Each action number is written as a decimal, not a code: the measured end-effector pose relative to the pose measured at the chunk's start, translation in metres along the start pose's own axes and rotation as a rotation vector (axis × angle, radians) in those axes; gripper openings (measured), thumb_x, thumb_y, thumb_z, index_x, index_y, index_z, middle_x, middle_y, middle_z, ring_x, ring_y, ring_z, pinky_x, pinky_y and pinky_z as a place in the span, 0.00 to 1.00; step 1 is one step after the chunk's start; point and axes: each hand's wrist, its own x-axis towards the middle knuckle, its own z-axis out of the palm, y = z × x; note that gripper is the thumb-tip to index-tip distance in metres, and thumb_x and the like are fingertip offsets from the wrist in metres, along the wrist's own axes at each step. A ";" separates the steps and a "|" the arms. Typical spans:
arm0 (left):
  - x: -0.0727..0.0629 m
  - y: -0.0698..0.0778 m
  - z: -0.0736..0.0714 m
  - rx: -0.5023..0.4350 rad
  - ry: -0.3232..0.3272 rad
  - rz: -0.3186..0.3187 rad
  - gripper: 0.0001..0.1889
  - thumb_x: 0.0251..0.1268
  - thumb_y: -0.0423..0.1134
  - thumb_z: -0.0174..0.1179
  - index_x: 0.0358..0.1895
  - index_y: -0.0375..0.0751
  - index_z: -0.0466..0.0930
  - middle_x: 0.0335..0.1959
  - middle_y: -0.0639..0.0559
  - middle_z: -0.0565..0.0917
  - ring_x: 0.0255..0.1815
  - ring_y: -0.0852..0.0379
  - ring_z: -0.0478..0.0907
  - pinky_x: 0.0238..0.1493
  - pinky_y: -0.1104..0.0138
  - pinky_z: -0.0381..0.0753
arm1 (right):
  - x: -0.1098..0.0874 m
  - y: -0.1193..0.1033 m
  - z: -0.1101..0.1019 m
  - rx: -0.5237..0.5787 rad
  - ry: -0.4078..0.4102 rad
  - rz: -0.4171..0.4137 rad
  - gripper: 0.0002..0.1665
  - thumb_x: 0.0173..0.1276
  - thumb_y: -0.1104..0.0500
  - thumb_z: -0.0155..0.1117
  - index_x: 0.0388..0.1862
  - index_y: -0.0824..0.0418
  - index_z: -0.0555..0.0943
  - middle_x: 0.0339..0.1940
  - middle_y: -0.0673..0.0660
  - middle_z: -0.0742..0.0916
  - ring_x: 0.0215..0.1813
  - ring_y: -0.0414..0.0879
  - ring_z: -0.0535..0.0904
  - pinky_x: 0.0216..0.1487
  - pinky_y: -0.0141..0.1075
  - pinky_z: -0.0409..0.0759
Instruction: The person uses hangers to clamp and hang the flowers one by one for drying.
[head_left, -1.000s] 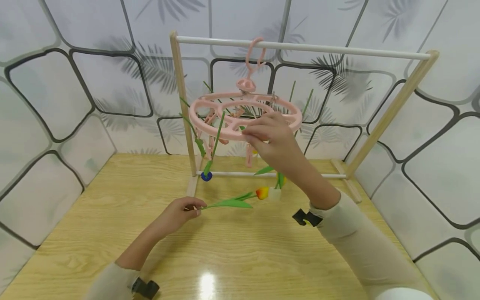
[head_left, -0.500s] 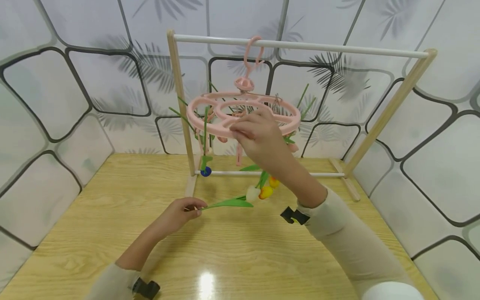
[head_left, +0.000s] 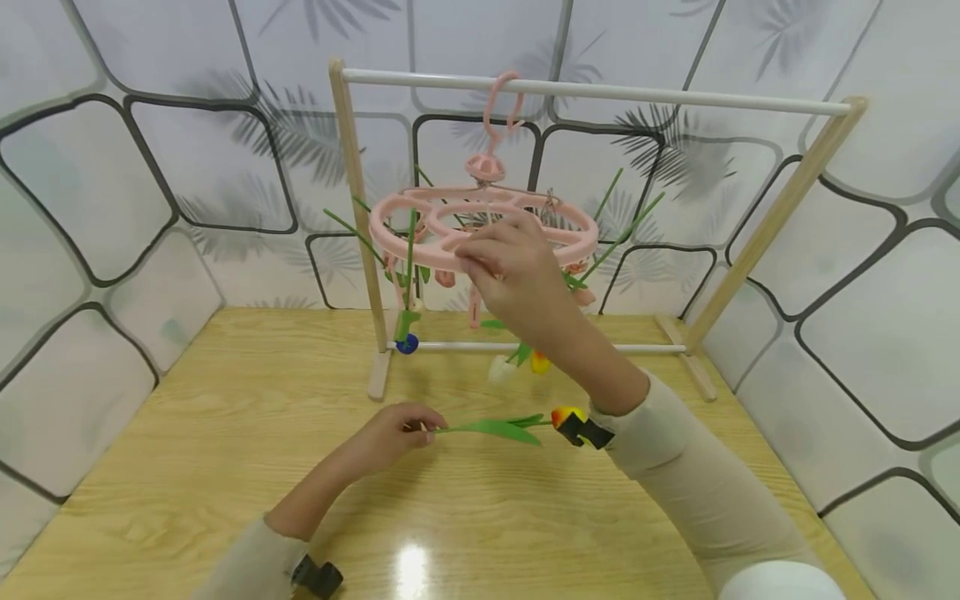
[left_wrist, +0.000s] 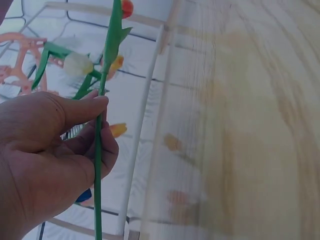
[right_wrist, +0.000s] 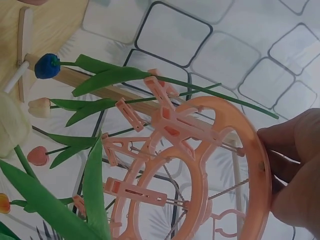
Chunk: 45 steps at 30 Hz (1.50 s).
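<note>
My left hand [head_left: 397, 437] pinches the green stem of an artificial tulip [head_left: 498, 429] between thumb and fingers, low over the table. Its red-and-yellow bloom lies to the right, partly covered by the right wrist's camera. Higher up, my right hand [head_left: 517, 267] grips the front rim of a pink oval clip hanger [right_wrist: 262, 175]. Several tulips hang bloom-down from its clips, among them a blue tulip [right_wrist: 47, 66] at the left and a white tulip [head_left: 501, 368] in front. A pink clip [head_left: 475, 310] hangs at the front; the right hand hides part of the hanger.
The hanger's hook sits over the white top bar [head_left: 637, 90] of a rack with wooden side posts [head_left: 780, 221]. A lower bar [head_left: 637, 349] runs near the tabletop. Below spreads a wood-grain table [head_left: 225, 433], with patterned walls [head_left: 82, 200] behind and beside.
My right hand moved left along with the hanger's rim, and the hanging tulips swung round. My left hand has carried its tulip rightward and slightly nearer to me.
</note>
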 end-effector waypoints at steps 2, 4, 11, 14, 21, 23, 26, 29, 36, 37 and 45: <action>0.001 0.004 0.002 -0.004 -0.012 0.004 0.11 0.75 0.32 0.57 0.55 0.40 0.84 0.49 0.39 0.83 0.43 0.54 0.76 0.40 0.67 0.80 | 0.000 0.000 0.001 -0.014 0.020 -0.020 0.06 0.69 0.65 0.69 0.40 0.65 0.90 0.39 0.58 0.91 0.45 0.53 0.81 0.66 0.47 0.70; 0.003 0.009 0.003 0.006 -0.018 0.016 0.11 0.75 0.32 0.57 0.55 0.41 0.84 0.48 0.40 0.83 0.43 0.55 0.76 0.40 0.67 0.80 | 0.000 0.000 0.001 -0.020 0.037 -0.036 0.06 0.69 0.65 0.68 0.40 0.66 0.90 0.38 0.58 0.91 0.45 0.54 0.81 0.64 0.47 0.72; 0.008 0.035 -0.004 0.090 -0.011 0.060 0.12 0.75 0.34 0.57 0.56 0.45 0.84 0.46 0.45 0.84 0.40 0.56 0.77 0.37 0.66 0.80 | -0.003 0.001 -0.002 -0.003 0.047 -0.031 0.08 0.70 0.64 0.68 0.43 0.66 0.89 0.40 0.59 0.90 0.49 0.55 0.80 0.72 0.45 0.68; 0.010 0.046 -0.009 0.111 0.009 0.081 0.12 0.75 0.33 0.57 0.56 0.43 0.84 0.45 0.50 0.83 0.40 0.57 0.77 0.38 0.66 0.80 | -0.005 0.001 -0.006 0.014 0.038 -0.012 0.08 0.71 0.64 0.67 0.44 0.65 0.89 0.42 0.58 0.90 0.53 0.54 0.80 0.77 0.44 0.62; 0.013 0.064 -0.011 0.160 0.049 0.126 0.12 0.74 0.33 0.59 0.55 0.43 0.84 0.45 0.55 0.83 0.40 0.59 0.77 0.39 0.66 0.81 | -0.013 0.001 -0.016 0.038 0.038 0.056 0.12 0.73 0.64 0.63 0.52 0.65 0.87 0.48 0.58 0.90 0.69 0.54 0.76 0.77 0.42 0.64; 0.014 0.068 -0.010 0.174 0.053 0.126 0.12 0.75 0.34 0.59 0.56 0.44 0.84 0.46 0.54 0.84 0.41 0.60 0.78 0.40 0.67 0.81 | -0.019 -0.001 -0.020 0.009 0.049 0.053 0.13 0.74 0.63 0.63 0.53 0.65 0.86 0.51 0.59 0.89 0.70 0.55 0.75 0.76 0.43 0.66; 0.017 0.073 -0.009 0.187 0.062 0.131 0.12 0.75 0.34 0.58 0.56 0.46 0.84 0.48 0.52 0.84 0.42 0.61 0.78 0.42 0.67 0.81 | -0.031 -0.009 -0.025 -0.033 0.065 0.018 0.13 0.74 0.63 0.63 0.53 0.67 0.85 0.51 0.61 0.89 0.65 0.56 0.78 0.71 0.45 0.71; 0.020 0.079 -0.008 0.189 0.075 0.144 0.12 0.74 0.34 0.59 0.55 0.46 0.85 0.48 0.51 0.84 0.43 0.61 0.79 0.43 0.67 0.81 | -0.048 -0.017 -0.029 -0.038 0.070 0.004 0.12 0.72 0.64 0.65 0.51 0.67 0.86 0.49 0.62 0.89 0.56 0.56 0.82 0.63 0.47 0.76; 0.024 0.092 -0.010 0.191 0.111 0.178 0.11 0.74 0.33 0.60 0.53 0.46 0.85 0.47 0.54 0.83 0.41 0.60 0.78 0.43 0.66 0.82 | -0.088 -0.022 -0.018 -0.073 0.027 0.086 0.09 0.64 0.65 0.72 0.44 0.65 0.88 0.42 0.59 0.90 0.48 0.53 0.86 0.51 0.45 0.85; 0.025 0.093 -0.010 0.189 0.112 0.182 0.11 0.74 0.34 0.60 0.53 0.46 0.85 0.48 0.54 0.84 0.41 0.60 0.78 0.43 0.65 0.82 | -0.092 -0.022 -0.015 -0.064 0.012 0.102 0.10 0.64 0.64 0.73 0.44 0.65 0.88 0.42 0.58 0.90 0.49 0.52 0.85 0.52 0.46 0.85; 0.029 0.101 -0.009 0.158 0.125 0.171 0.10 0.74 0.35 0.59 0.53 0.45 0.85 0.48 0.53 0.85 0.41 0.59 0.79 0.42 0.65 0.82 | -0.106 -0.020 0.001 -0.054 -0.074 0.129 0.12 0.64 0.64 0.74 0.46 0.63 0.87 0.45 0.57 0.89 0.50 0.50 0.86 0.47 0.41 0.86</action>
